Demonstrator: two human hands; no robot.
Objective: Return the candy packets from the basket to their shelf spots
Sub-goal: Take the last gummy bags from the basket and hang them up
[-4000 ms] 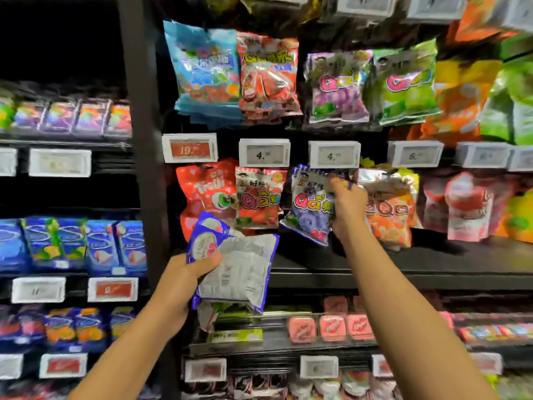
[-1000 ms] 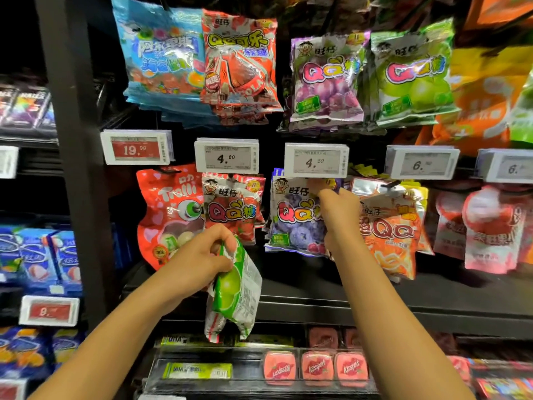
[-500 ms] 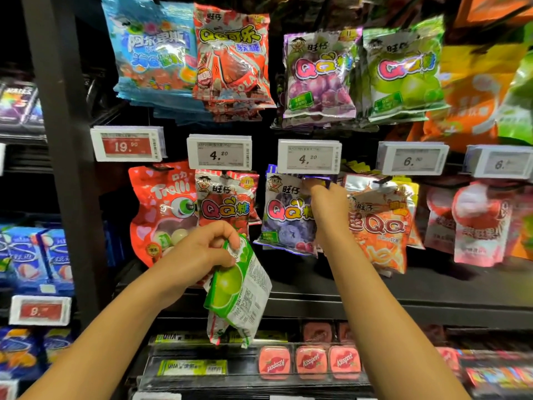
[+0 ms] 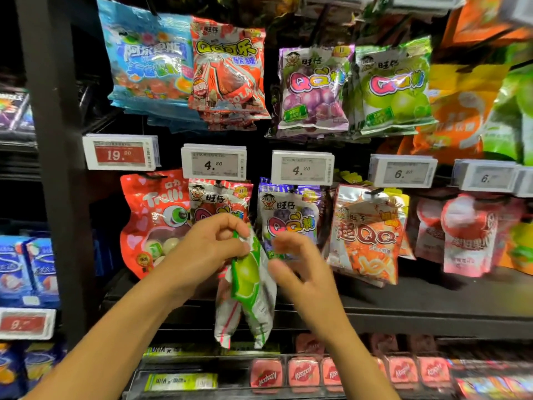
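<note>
Two packets held at frame centre, in front of the hanging candy rows.

At left hangs a red Trolli bag (image 4: 153, 223) under the 19.90 price tag (image 4: 121, 155). Left hand (image 4: 210, 246) pinches the top of a green apple candy packet (image 4: 249, 280), fingers curled tight on it; a second packet with red edging (image 4: 226, 316) hangs against it, just behind. Right hand (image 4: 300, 269), blurred, sits just beside the packets, fingers spread and loosely bent, holding nothing. Behind it hangs the purple QQ packet (image 4: 288, 215).

Bright light from above puts glare on the glossy packets (image 4: 313, 90); the shelf recesses stay dark; the right hand (image 4: 300, 264) is motion-blurred; edges bend and smear.
</note>
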